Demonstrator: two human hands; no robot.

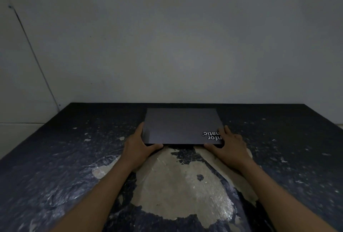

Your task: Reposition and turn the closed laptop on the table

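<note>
Dim grey wall (167, 36), worn table (55, 157)

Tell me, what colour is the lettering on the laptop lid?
White, on the dark grey laptop; lettering shows in the head view.

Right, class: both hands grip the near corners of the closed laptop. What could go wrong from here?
1. The laptop sits near the table's far edge by the wall; turning it might knock a corner.
2. The worn, peeling patch could snag it if dragged nearer.
3. The left hand and right hand hold only corners, so it may slip.
</note>
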